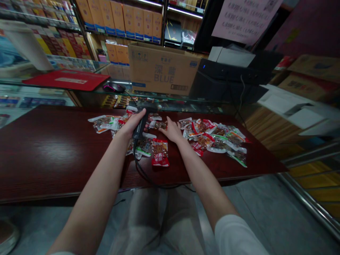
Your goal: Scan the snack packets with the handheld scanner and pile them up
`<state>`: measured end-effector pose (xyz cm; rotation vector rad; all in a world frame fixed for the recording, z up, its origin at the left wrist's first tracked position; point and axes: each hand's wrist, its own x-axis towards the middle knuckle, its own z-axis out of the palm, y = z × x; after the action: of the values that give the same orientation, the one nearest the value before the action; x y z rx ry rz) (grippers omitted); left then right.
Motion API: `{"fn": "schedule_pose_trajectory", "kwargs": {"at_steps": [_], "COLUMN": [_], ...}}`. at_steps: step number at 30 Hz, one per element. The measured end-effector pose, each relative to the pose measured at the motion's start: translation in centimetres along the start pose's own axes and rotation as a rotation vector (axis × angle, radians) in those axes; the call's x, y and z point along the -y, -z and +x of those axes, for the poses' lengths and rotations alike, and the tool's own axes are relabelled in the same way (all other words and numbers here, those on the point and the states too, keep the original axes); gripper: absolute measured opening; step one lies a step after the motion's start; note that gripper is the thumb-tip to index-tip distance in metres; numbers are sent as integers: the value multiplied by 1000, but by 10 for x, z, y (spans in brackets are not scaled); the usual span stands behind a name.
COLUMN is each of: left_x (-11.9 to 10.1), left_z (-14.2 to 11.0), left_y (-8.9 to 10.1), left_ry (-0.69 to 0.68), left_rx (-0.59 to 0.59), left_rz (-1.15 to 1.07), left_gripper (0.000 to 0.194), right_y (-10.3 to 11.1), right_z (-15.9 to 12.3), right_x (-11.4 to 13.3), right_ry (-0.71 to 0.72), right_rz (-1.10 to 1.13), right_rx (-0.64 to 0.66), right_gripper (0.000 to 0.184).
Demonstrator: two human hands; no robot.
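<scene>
My left hand (132, 122) is wrapped round the handle of a black corded barcode scanner (140, 124), its head over the middle of the table. Just right of it, my right hand (172, 131) has thumb and fingers closed at the end of a small clear snack packet (158, 125) with brown contents. A red snack packet (160, 153) lies nearer to me. Beneath and left of the scanner, more snack packets (106, 123) are spread out, partly hidden by my left hand. Another pile of snack packets (204, 138), red, white and green-edged, lies right of my right hand.
The dark red wooden table (58, 148) meets a glass counter behind. On the counter are a cardboard box (164, 69), a mouse (113, 87), a red folder (67, 80) and a white cup (28, 44). The scanner's cable (143, 171) hangs over the table's front edge.
</scene>
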<state>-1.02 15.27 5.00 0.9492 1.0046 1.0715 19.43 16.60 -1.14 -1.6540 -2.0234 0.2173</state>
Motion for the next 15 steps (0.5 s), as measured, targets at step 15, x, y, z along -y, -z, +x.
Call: {"fn": "schedule_pose_trajectory", "kwargs": {"at_steps": [15], "left_x": [11], "left_z": [-15], "left_y": [-33], "left_ry": [-8], "left_rx": [239], "left_rz": [112], "left_gripper": [49], "right_y": [38], "right_z": [-1], "right_x": [-30], "right_ry": [-121], "right_rz": [375], "right_rx": [-301], "right_gripper": [33]}}
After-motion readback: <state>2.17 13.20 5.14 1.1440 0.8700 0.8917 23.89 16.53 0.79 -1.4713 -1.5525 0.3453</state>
